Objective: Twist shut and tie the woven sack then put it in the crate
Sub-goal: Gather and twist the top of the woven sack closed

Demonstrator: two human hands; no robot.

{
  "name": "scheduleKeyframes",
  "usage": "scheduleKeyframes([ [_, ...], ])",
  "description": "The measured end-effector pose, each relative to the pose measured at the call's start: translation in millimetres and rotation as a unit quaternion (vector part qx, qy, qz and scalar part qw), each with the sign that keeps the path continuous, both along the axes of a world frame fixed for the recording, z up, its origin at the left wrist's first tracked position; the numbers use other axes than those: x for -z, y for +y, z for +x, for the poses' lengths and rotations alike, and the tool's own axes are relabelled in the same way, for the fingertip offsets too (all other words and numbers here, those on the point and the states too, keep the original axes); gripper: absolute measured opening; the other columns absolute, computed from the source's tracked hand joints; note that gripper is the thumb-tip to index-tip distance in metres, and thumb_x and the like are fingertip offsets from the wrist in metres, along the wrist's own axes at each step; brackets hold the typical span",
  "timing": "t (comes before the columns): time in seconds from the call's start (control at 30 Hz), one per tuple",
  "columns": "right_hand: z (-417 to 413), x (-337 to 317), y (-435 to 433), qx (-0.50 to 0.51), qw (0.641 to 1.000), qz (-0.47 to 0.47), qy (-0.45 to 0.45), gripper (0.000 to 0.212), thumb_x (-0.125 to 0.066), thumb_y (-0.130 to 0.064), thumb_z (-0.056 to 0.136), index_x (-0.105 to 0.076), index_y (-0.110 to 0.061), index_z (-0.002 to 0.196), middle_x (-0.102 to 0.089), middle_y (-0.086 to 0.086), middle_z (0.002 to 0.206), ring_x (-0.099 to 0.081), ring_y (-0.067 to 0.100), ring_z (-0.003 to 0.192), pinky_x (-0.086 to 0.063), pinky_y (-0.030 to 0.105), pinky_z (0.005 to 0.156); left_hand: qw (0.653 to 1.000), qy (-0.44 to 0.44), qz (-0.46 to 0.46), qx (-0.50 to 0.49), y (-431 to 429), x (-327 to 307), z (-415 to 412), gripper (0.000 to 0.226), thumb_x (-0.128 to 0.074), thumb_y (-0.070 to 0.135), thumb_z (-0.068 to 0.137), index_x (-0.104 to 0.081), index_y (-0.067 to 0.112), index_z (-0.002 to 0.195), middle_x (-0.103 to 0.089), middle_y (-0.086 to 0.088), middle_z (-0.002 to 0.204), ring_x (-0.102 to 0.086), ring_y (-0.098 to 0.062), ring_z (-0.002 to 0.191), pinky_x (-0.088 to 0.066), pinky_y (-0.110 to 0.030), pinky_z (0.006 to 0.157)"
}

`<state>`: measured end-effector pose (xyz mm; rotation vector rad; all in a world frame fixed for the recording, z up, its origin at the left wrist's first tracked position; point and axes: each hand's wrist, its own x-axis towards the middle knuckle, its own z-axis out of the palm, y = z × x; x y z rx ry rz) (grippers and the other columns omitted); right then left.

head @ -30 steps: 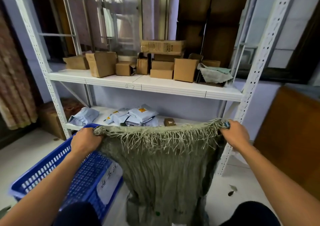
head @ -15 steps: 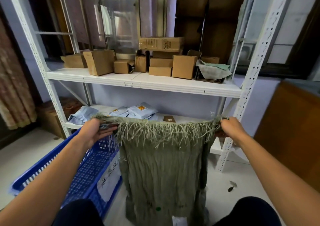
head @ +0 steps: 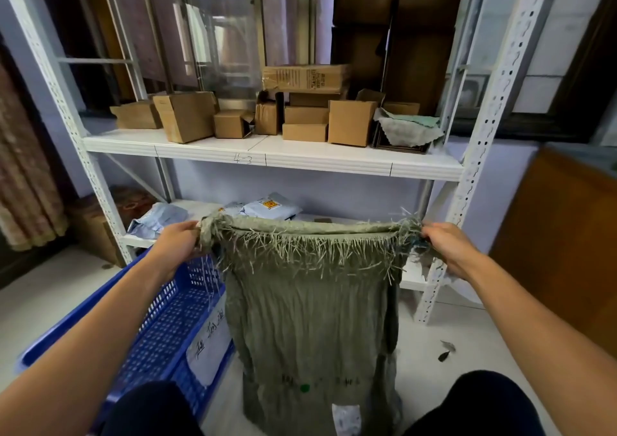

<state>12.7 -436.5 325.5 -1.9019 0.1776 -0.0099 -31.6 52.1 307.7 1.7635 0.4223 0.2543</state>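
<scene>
Our left hand (head: pixel 175 248) and right hand (head: pixel 449 247) each grip a top corner of the woven sack (head: pixel 310 318), fingers (head: pixel 187 231) curled on its edge. It stands on the floor (head: pixel 434 375), just beside the blue crate (head: pixel 160 332). We should bunch the top together, then twist it tight.
</scene>
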Motion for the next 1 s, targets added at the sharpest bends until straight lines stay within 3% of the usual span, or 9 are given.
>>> scheduleKeyframes([
  [0.1,-3,1,0,-0.028,0.993,-0.111,-0.025,0.021,-0.06,-0.006,0.096,-0.061,-0.019,0.113,-0.071,0.009,0.093,-0.062,0.024,0.076,-0.05,0.033,0.067,0.983,0.017,0.181,0.003,-1,2,-5,0.016,-0.064,0.003,0.091,-0.074,0.0,0.103,-0.075,-0.017,0.092,-0.07,-0.031,0.083,-0.059,-0.046,0.085],
  [0.23,-2,5,7,-0.015,0.95,-0.302,-0.083,0.012,-0.07,-0.017,0.092,-0.062,-0.015,0.1,-0.07,0.01,0.089,-0.065,0.024,0.075,-0.056,0.039,0.069,0.929,0.025,0.369,-0.013,-10,-9,-10,0.007,-0.072,0.007,0.083,-0.073,0.001,0.084,-0.071,-0.021,0.082,-0.066,-0.04,0.084,-0.047,-0.037,0.072],
  [0.4,-8,0,17,-0.016,0.88,-0.457,-0.131,0.021,-0.071,-0.031,0.091,-0.06,-0.014,0.096,-0.068,0.008,0.087,-0.063,0.029,0.082,-0.055,0.041,0.073,0.861,0.018,0.507,-0.025,-25,-15,-17,0.011,-0.072,0.01,0.078,-0.068,0.003,0.086,-0.066,-0.026,0.104,-0.061,-0.045,0.101,-0.047,-0.044,0.078],
  [0.5,-9,-4,27,-0.007,0.87,-0.476,-0.131,0.025,-0.066,-0.028,0.093,-0.059,-0.008,0.106,-0.068,0.013,0.093,-0.06,0.03,0.079,-0.047,0.036,0.067,0.853,0.001,0.521,-0.029,-35,-20,-17,0.015,-0.072,0.012,0.08,-0.059,0.005,0.076,-0.068,-0.028,0.097,-0.062,-0.047,0.092,-0.044,-0.045,0.072],
  [0.6,-9,-3,36,0.028,0.881,-0.459,-0.111,0.045,-0.059,-0.022,0.094,-0.046,-0.002,0.132,-0.067,0.013,0.085,-0.066,0.033,0.077,-0.051,0.037,0.063,0.874,-0.006,0.483,-0.044,-45,-22,-14,0.014,-0.069,0.007,0.082,-0.056,0.002,0.082,-0.069,-0.032,0.092,-0.062,-0.05,0.089,-0.039,-0.043,0.068],
  [0.7,-10,-4,42,0.0,0.917,-0.397,-0.047,0.025,-0.048,-0.014,0.094,-0.064,0.002,0.105,-0.071,0.01,0.062,-0.072,0.029,0.057,-0.063,0.044,0.062,0.907,0.012,0.416,-0.061,-53,-23,-15,0.017,-0.065,0.006,0.084,-0.063,-0.003,0.099,-0.071,-0.025,0.093,-0.065,-0.045,0.092,-0.048,-0.046,0.077],
  [0.83,-17,-12,48,0.005,0.997,-0.065,0.048,0.029,-0.038,-0.001,0.091,-0.065,0.009,0.086,-0.074,0.025,0.069,-0.074,0.041,0.066,-0.063,0.056,0.074,0.997,0.037,0.06,-0.021,-59,-25,-16,0.025,-0.045,0.002,0.096,-0.067,-0.003,0.085,-0.071,-0.013,0.055,-0.069,-0.026,0.047,-0.064,-0.04,0.053],
  [0.9,-15,-14,47,0.008,0.997,0.045,0.054,0.029,-0.037,-0.007,0.095,-0.064,-0.001,0.089,-0.073,0.025,0.079,-0.074,0.041,0.073,-0.062,0.053,0.079,0.996,0.037,-0.08,-0.014,-60,-26,-14,0.03,-0.037,0.007,0.099,-0.066,0.002,0.094,-0.077,-0.011,0.066,-0.075,-0.022,0.054,-0.062,-0.03,0.049],
  [1.0,-11,-12,47,-0.005,0.987,0.147,0.063,0.018,-0.039,-0.011,0.09,-0.056,-0.006,0.091,-0.072,0.018,0.089,-0.073,0.038,0.078,-0.058,0.045,0.084,0.99,0.042,-0.133,0.031,-57,-23,-12,0.021,-0.045,0.016,0.1,-0.065,0.01,0.104,-0.081,-0.007,0.088,-0.079,-0.019,0.077,-0.06,-0.031,0.061],
])
